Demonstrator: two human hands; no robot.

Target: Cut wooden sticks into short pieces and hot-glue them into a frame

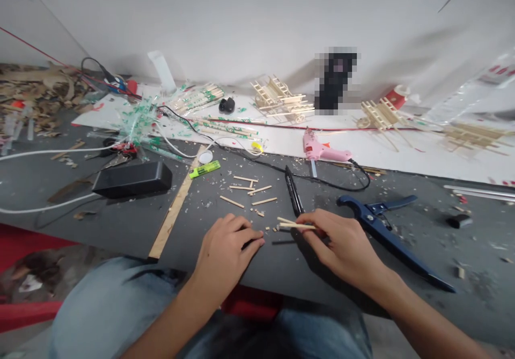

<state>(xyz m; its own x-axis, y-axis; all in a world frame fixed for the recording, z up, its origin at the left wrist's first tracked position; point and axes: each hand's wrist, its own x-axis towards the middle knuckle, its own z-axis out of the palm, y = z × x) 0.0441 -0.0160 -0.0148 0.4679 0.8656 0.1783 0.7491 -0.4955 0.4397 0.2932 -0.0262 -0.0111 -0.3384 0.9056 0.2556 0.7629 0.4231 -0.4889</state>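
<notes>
My right hand (336,241) is closed, pinching two short thin wooden sticks (295,225) between thumb and fingers just above the dark table. My left hand (229,243) rests on the table, its thumb and forefinger tips together; whether anything is between them cannot be made out. Small cut wood bits (274,229) lie between the hands. Beyond them are several short wooden sticks (264,201), a few laid touching one another. A black marker pen (294,190) lies just past my right hand, and a blue-handled cutter (386,235) to its right.
A pink glue gun (324,148) with a black cord stands behind the marker. Stick-built model carts (277,99) line the white board at the back. On the left are a black box (132,180), a wooden strip (177,209), a lime-green knife (205,169) and plastic wrappers (139,120).
</notes>
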